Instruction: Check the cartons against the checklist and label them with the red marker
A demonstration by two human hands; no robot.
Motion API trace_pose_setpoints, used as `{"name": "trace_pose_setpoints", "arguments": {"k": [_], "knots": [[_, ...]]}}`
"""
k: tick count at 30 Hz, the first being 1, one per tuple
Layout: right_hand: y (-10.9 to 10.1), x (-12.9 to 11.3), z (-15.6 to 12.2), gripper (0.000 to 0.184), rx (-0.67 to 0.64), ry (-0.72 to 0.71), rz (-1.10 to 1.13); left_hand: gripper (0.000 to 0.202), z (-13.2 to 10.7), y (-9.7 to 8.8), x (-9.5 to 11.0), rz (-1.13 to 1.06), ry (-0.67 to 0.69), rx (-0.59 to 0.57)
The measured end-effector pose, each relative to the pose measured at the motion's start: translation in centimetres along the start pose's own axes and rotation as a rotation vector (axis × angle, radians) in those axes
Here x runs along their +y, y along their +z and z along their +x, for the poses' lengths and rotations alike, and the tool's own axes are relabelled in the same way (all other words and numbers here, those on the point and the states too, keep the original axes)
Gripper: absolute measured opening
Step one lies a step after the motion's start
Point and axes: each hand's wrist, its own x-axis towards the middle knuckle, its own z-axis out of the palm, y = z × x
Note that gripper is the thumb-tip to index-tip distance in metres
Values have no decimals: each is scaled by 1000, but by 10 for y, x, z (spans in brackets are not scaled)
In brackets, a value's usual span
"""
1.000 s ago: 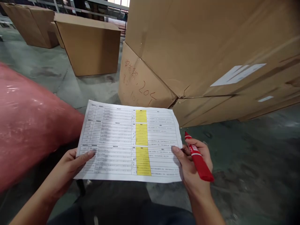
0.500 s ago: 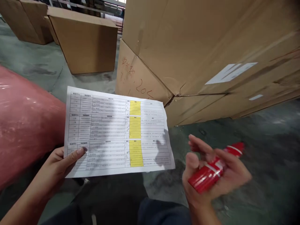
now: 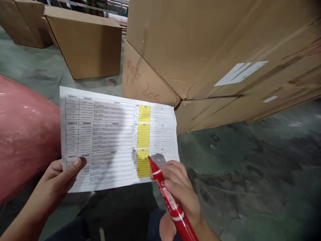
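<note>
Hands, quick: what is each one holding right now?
Left hand: closed, holding the printed sheet.
Right hand: closed, holding the red marker, tip at the sheet.

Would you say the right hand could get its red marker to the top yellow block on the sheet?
Probably yes. The right hand holds the red marker with its tip at the lowest yellow block, and nothing lies on the sheet between it and the top yellow block.

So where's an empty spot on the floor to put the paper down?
The grey floor right of the right hand, below the stacked boxes, looks bare. Another bare strip lies between the pink bundle and the smaller box. Straight ahead it's crowded with boxes.
</note>
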Motion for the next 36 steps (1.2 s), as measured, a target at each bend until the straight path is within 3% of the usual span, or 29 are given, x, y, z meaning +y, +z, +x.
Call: {"name": "trace_pose_setpoints", "arguments": {"k": [2,4,6,10,12,16,24,32,36], "knots": [[0,-2,3,20,-27,-155,-98,29,0,0,0,-2,7,11],[1,-4,4,35,-62,-271,-209,28,0,0,0,0,2,17],[2,-5,5,46,-84,-286,-267,26,-1,0,0,-17,-5,12],[5,0,2,50,-117,-298,-277,27,-1,-1,0,-33,-6,-7],[6,3,1,51,-146,-306,-275,28,0,-2,-1,-29,-74,-53],[7,5,3,41,-121,-345,-313,35,4,0,-5,-8,-134,-179],[12,9,10,32,-122,-386,-333,42,6,-3,-7,-31,-86,-218],[16,6,8,31,-191,-337,-226,29,-1,-15,2,-39,-118,-128],[13,-6,12,21,-192,-307,-162,25,-2,-15,4,-32,-139,-77]]}}
